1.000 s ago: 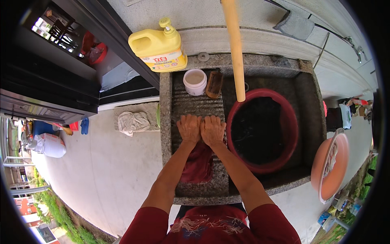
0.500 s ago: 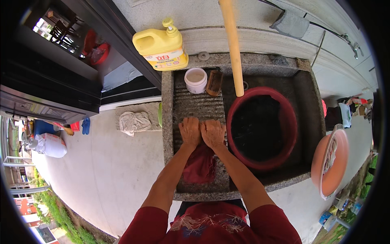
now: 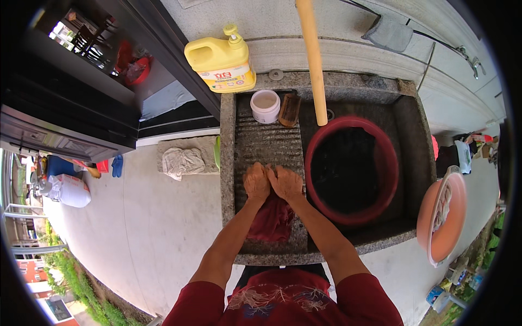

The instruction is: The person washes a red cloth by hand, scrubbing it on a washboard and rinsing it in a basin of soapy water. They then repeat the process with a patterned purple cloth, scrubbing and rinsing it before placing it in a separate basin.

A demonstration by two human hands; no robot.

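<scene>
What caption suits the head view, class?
Curled hands on a red cloth, on a ridged stone washboard beside a red basin.

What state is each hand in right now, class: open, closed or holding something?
Left hand: closed, fingers curled, apparently gripping the dark red cloth.
Right hand: closed, apparently on the same cloth, beside the left.

Forearms [image 3: 234,239] angled inward; left grip [image 3: 256,183], right grip [image 3: 286,183] touching, curled
</scene>
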